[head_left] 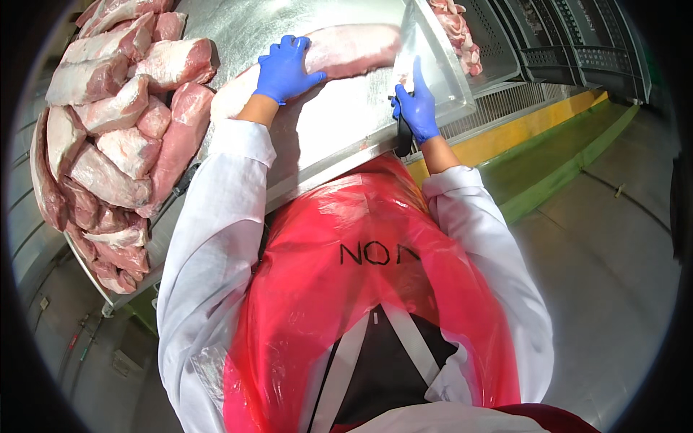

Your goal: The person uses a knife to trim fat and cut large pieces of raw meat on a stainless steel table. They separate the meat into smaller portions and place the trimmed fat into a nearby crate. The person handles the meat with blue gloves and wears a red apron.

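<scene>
1. My metal worktable, raised at its right rim, bears everything I'm cutting beside.
2. A heap of meat pieces fills its left end.
3. Dark slotted crates stand beyond the right rim; smaller meat strips lie by them, whether inside one I can't tell.
4. One long pale-pink cut lies across the table's middle.
5. My left hand presses it, fingers spread.
6. My right hand is wrapped around a black handle.
</scene>
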Motion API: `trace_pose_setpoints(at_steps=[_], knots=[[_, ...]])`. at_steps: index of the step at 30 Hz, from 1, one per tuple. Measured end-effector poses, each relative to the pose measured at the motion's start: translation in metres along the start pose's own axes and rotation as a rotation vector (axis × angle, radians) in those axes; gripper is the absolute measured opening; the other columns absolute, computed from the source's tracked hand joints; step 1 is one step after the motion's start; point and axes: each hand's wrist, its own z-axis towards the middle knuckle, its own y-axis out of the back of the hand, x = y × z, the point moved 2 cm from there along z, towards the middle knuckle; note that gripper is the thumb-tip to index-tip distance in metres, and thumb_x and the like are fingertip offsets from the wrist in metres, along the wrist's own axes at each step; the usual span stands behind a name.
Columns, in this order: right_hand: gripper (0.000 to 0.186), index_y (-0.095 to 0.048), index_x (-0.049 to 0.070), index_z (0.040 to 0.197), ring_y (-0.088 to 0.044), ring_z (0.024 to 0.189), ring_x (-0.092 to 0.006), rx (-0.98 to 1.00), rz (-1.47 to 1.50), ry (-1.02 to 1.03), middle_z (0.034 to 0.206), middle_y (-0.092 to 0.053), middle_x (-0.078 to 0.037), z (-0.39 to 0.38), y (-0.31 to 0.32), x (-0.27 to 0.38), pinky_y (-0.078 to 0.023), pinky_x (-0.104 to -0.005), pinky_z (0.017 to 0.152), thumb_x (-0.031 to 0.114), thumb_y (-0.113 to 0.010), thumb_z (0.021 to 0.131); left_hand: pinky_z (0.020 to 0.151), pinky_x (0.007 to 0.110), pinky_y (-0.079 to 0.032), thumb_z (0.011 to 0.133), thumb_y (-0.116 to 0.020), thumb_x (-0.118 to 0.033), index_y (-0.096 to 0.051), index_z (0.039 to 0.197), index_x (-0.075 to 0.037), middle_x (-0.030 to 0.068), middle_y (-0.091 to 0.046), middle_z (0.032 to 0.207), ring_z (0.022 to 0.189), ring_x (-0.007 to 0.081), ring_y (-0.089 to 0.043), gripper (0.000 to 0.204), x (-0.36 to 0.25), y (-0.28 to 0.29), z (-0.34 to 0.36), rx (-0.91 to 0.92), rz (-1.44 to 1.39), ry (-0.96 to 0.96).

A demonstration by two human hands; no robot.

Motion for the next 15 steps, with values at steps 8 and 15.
trace_pose_setpoints(at_steps=[8,15], knots=[[0.082,-0.020,0.025,0.162,-0.065,0.062,-0.0135,0.074,-0.124,0.074,0.076,-0.067,-0.009,0.066,-0.010,0.023,-0.055,-0.0303,0.056,0.010,-0.062,0.093,0.090,0.058,-0.044,0.082,-0.068,-0.060,-0.054,0.129,-0.010,0.0153,-0.052,0.129,0.115,0.0375,-0.055,0.070,0.000,-0.014,-0.012,-0.041,-0.004,0.004],[0.081,-0.019,0.025,0.162,-0.062,0.057,-0.0135,0.154,-0.091,0.078,0.075,-0.067,-0.008,0.020,-0.017,-0.015,-0.055,-0.0305,0.056,0.011,-0.060,0.094,0.090,0.058,-0.044,0.084,-0.065,-0.060,-0.052,0.131,-0.008,0.0164,-0.050,0.132,0.116,0.0385,-0.054,0.072,-0.003,-0.015,-0.012,-0.039,0.035,0.046]])
